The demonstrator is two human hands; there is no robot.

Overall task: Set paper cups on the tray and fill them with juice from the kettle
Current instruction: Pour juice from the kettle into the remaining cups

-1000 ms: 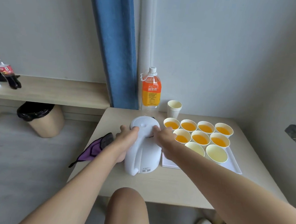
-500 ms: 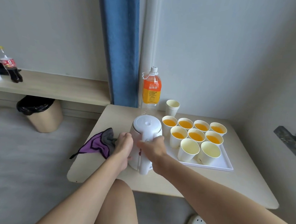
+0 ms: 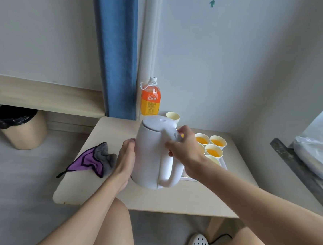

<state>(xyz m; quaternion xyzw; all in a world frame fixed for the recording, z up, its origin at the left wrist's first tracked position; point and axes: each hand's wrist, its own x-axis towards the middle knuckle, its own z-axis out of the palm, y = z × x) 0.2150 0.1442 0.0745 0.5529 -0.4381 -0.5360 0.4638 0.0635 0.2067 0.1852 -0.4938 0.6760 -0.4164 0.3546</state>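
Soft, even daylight, faint shadows, slight blur, wide-angle bending at edges.

White kettle (image 3: pixel 151 155), orange juice bottle (image 3: pixel 150 100), purple-and-grey cloth (image 3: pixel 94 160), blue curtain (image 3: pixel 116 53).

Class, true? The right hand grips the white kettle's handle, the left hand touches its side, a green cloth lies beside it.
The head view shows the cloth purple and grey, not green; right hand, left hand and kettle are as stated.

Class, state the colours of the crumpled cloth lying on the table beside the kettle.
The cloth is purple and grey, seen best in the head view.
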